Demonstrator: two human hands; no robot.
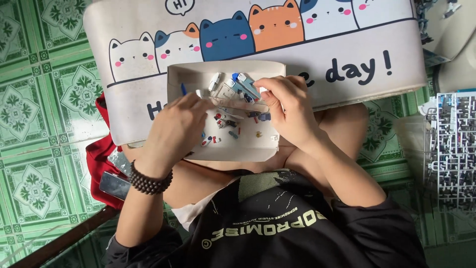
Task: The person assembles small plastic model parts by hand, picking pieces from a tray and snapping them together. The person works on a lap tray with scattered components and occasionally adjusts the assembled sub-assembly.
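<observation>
A shallow white cardboard box (184, 74) rests on my lap and holds several small blue, white and red plastic model parts (227, 120). My left hand (176, 129), with a dark bead bracelet on the wrist, reaches into the box from the left, fingers down among the parts. My right hand (287, 106) is over the box's right side and pinches a small blue and white model piece (244, 85) between thumb and fingers. What the left fingertips touch is hidden.
A white mat with cartoon cats (228, 34) lies beyond the box on a green patterned tile floor (39, 99). Grey plastic part frames (453, 144) lie at the right. A red cloth (96, 164) and a shiny flat object (114, 184) sit at my left.
</observation>
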